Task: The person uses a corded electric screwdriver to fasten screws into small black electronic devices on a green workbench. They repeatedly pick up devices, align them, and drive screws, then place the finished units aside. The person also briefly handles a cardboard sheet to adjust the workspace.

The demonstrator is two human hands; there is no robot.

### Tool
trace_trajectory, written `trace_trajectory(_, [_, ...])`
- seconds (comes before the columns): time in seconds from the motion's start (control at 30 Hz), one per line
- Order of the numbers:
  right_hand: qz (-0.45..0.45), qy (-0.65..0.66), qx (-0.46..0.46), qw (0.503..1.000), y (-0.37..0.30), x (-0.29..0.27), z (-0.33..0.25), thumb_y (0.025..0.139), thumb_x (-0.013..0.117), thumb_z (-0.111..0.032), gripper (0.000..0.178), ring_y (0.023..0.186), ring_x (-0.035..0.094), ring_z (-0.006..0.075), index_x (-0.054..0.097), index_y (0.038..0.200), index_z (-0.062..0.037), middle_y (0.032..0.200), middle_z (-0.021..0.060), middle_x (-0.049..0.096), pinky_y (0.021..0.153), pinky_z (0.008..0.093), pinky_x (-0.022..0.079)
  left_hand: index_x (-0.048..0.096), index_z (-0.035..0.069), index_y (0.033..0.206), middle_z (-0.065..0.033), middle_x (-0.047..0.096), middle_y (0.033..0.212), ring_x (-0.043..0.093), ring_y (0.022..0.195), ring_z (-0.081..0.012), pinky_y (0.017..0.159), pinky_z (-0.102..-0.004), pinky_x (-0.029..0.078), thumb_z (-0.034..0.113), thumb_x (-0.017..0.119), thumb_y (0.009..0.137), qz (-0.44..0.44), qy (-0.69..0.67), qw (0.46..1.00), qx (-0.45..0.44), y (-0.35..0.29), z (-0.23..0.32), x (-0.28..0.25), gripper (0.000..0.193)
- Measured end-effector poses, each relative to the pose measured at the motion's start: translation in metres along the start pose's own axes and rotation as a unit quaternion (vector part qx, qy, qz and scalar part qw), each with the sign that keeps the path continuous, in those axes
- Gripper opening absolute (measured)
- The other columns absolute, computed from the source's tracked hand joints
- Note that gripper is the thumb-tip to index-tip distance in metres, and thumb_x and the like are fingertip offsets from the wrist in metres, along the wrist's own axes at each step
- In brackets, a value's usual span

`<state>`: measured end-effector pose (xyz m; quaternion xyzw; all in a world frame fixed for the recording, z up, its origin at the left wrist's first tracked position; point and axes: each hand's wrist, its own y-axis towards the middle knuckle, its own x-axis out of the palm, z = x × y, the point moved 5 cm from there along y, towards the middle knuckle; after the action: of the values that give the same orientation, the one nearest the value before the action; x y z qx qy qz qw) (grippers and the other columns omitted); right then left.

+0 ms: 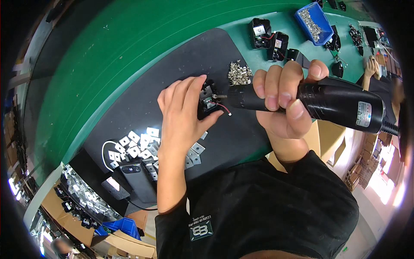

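Observation:
My right hand (286,97) is wrapped round a black electric screwdriver (332,103), held nearly level with its bit pointing left. The bit's tip reaches a small black plastic housing (207,91) with a green circuit board and a short red-and-black lead ending in a white plug. Fingers and thumb of my left hand (182,108) close round that housing from the left and hold it on the black mat (172,60). My palm hides part of it. A pile of small screws (239,73) lies just beyond the screwdriver's front end.
Square metal plates (142,144) are scattered by my left forearm, beside a black power bank (137,177). Two open black housings (260,34) and a blue bin of screws (312,26) stand at the far right. Another person's hand (371,67) shows at the right edge.

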<state>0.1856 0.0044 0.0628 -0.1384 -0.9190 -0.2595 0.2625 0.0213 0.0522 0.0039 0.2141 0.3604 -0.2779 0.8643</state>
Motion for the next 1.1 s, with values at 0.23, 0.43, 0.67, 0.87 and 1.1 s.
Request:
trace_trajectory(0.23, [-0.032,-0.028,-0.007,0.999,0.001,0.003,0.012,0.082,0.062,-0.002,0.052,0.063,0.054,0.0126,0.035,0.124,-0.0153,0.073,0.0002,0.052,0.067,0.0321,0.048,0.06,0.008,0.117,-0.0081,0.06,0.111,0.055,0.106,-0.0274,0.096,-0.0412,0.033,0.029,0.084,0.049,0.015,0.016,1.0,0.005,0.002,0.001,-0.002,0.075])
trace_trajectory(0.43, [-0.054,-0.044,-0.01,0.998,0.0,0.003,0.017,0.081,0.063,0.0,0.052,0.064,0.055,0.013,0.035,0.123,-0.0135,0.073,0.0003,0.052,0.068,0.0326,0.049,0.06,0.01,0.117,-0.0055,0.058,0.106,0.053,0.101,-0.0258,0.091,-0.0412,0.034,0.024,0.085,0.049,0.026,-0.003,1.0,0.016,0.004,0.001,-0.001,0.073])
trace_trajectory(0.67, [-0.127,-0.037,-0.011,0.991,0.003,0.005,0.023,0.077,0.061,0.007,0.046,0.067,0.054,0.0144,0.041,0.113,-0.0118,0.077,0.0033,0.053,0.068,0.0334,0.05,0.062,0.01,0.115,-0.0055,0.058,0.105,0.053,0.099,-0.0253,0.09,-0.0413,0.034,0.025,0.085,0.049,0.032,-0.004,0.999,0.017,0.004,-0.001,-0.001,0.071])
trace_trajectory(0.87, [-0.174,-0.053,-0.014,0.983,0.004,0.017,0.024,0.073,0.062,0.011,0.043,0.066,0.053,0.0151,0.041,0.106,-0.0097,0.077,0.0042,0.052,0.064,0.0316,0.049,0.062,0.01,0.114,-0.0047,0.059,0.105,0.053,0.098,-0.0246,0.09,-0.0406,0.034,0.026,0.084,0.049,0.029,0.012,0.999,0.009,0.003,-0.001,-0.002,0.07])
trace_trajectory(1.1, [-0.13,-0.067,0.012,0.989,0.0,0.014,0.022,0.084,0.064,-0.003,0.035,0.062,0.05,0.0134,0.039,0.105,-0.0163,0.075,0.0006,0.048,0.063,0.0299,0.044,0.061,0.01,0.115,-0.0057,0.06,0.108,0.054,0.101,-0.0257,0.093,-0.041,0.034,0.027,0.084,0.05,0.03,0.04,0.999,0.015,0.005,0.004,-0.001,0.071])
